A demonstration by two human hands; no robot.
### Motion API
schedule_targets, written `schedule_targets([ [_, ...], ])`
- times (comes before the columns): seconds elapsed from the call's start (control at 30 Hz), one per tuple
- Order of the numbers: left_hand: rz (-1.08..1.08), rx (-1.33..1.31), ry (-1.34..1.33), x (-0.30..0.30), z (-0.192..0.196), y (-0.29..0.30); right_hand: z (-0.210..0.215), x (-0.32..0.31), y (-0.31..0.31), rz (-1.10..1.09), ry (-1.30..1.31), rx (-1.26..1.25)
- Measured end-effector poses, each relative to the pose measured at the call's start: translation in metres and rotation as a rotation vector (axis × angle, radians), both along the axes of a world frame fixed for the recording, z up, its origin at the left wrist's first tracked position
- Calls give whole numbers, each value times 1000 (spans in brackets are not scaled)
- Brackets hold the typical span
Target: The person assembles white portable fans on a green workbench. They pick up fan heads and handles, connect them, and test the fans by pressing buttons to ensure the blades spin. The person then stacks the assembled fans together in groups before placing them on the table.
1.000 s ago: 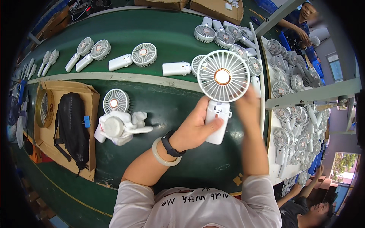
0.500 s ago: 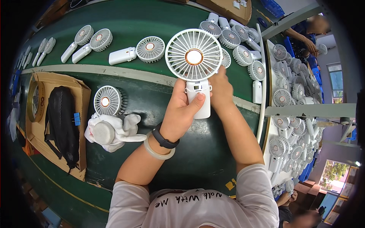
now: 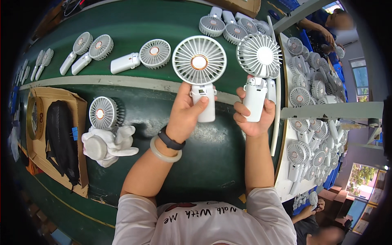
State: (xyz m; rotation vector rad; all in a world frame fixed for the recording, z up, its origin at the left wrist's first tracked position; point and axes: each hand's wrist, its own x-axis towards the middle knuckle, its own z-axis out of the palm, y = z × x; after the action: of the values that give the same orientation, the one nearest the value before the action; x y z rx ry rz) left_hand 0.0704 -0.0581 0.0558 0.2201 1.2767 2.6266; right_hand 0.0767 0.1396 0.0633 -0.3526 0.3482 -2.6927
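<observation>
- This is a factory workshop.
- White handheld fans (image 3: 154, 51) line a long green counter (image 3: 212, 163).
- More fans (image 3: 300, 97) crowd a white counter (image 3: 283, 171).
- Co-workers (image 3: 316, 26) are nearby.

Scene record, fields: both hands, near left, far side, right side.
left hand: white plastic handheld fan, held by its handle
right hand: second white plastic handheld fan, held by its handle
near left: white round fan, crumpled white cloth at its near side; brown cardboard box holding black bag
far side: row of white fans on green table
right side: many white fans crowded together
</observation>
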Motion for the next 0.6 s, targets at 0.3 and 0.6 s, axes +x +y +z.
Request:
schedule_targets([
  [0.3,-7,-22,5,1,-11,2,-30,7,-16,98,-35,-19],
  [0.6,32,-31,-10,3,-8,9,-30,9,-14,79,-37,-38],
])
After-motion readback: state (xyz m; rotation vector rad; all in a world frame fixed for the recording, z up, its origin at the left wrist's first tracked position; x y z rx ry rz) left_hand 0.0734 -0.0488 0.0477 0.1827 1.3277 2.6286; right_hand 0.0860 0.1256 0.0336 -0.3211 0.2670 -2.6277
